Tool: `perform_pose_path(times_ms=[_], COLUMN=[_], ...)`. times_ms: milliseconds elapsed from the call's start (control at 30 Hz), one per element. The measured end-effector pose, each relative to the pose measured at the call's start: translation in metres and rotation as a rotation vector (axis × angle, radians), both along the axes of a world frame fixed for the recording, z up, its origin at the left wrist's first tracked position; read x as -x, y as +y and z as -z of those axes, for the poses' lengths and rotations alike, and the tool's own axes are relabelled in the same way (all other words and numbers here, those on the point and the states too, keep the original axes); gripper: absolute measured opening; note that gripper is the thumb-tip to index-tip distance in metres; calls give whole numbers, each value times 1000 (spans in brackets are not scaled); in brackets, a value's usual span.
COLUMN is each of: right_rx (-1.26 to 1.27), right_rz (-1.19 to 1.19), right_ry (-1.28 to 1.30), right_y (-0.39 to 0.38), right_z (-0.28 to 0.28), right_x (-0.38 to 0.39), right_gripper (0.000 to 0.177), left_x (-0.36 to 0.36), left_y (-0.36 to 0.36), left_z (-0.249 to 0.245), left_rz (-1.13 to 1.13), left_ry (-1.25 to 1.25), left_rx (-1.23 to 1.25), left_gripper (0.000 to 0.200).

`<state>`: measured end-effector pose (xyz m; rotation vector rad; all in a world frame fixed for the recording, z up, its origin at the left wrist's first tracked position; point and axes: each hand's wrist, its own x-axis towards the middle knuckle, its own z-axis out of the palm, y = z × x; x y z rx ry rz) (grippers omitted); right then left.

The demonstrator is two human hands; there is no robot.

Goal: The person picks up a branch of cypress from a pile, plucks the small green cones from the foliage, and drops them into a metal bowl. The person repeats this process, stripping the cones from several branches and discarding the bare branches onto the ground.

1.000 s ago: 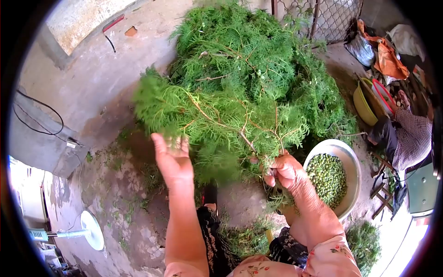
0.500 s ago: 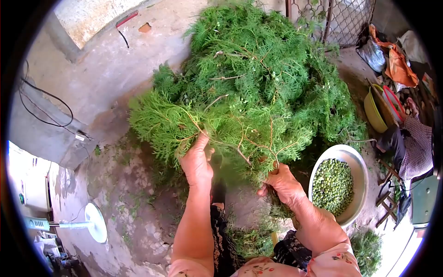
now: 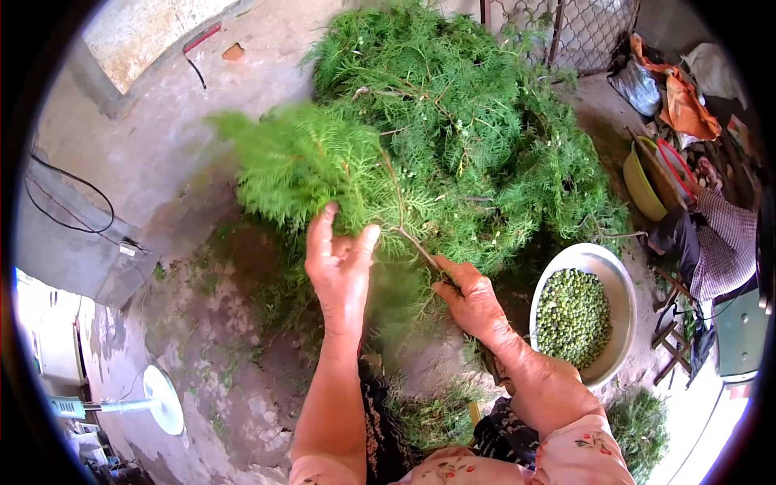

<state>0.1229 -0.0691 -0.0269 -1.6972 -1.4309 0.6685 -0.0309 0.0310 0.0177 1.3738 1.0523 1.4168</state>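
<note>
My right hand is closed round the brown stem of a leafy evergreen branch. The branch reaches up and to the left, its feathery outer sprays blurred by motion. My left hand is raised just below those sprays, thumb and fingers apart, gripping nothing. Beyond both hands lies a big heap of cut green branches. To the right of my right hand stands a pale metal basin holding many small round green cones or berries.
A white standing fan is at the lower left. Black cable hangs by the left wall. At the right are a yellow tub, an orange bag and a wooden stool. Wire mesh stands behind the heap.
My left hand has let go of the foliage and its fingers have spread. My right hand has moved slightly left and up along with the branch, whose sprays have swung upward.
</note>
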Motion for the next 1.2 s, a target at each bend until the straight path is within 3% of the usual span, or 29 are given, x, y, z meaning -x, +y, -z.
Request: perform_pose_path(times_ms=[67, 167, 200, 267, 367, 533, 667, 800, 1067, 1100, 1200], right_rx=[-100, 0, 117, 350, 358, 472, 334, 296, 232, 158, 297], right_rz=[27, 43, 55, 81, 70, 145, 148, 203, 439, 347, 447], right_ry=[39, 222, 317, 495, 521, 607, 833, 855, 962, 982, 829], right_y=[-1, -4, -5, -12, -25, -42, -67, -103, -164, -171, -175], right_z=[6, 4, -3, -26, -26, -52, -52, -50, -75, -67, -42], right_x=[-4, -8, -8, -8, -7, 8, 17, 19, 33, 29, 18], right_gripper=[42, 41, 44, 49, 50, 44, 39, 35, 47, 43, 55], left_x=[5, 14, 15, 28, 56, 103, 125, 141, 161, 163, 168], left_y=[0, -17, -32, -61, -106, -179, -225, -263, -319, -324, -337], left_z=[-11, -54, -76, -112, -132, -132, -129, -125, -122, -122, -122], left_rz=[-115, -240, -206, 8, 282, 495, 525, 547, 574, 579, 588], left_ry=[61, 36, -189, -487, -605, -531, -474, -454, -407, -403, -395], left_rx=[-220, -401, -332, -437, -457, -341, -246, -187, -130, -124, -118], left_gripper=[46, 41, 38, 36, 36, 35, 35, 35, 34, 34, 34])
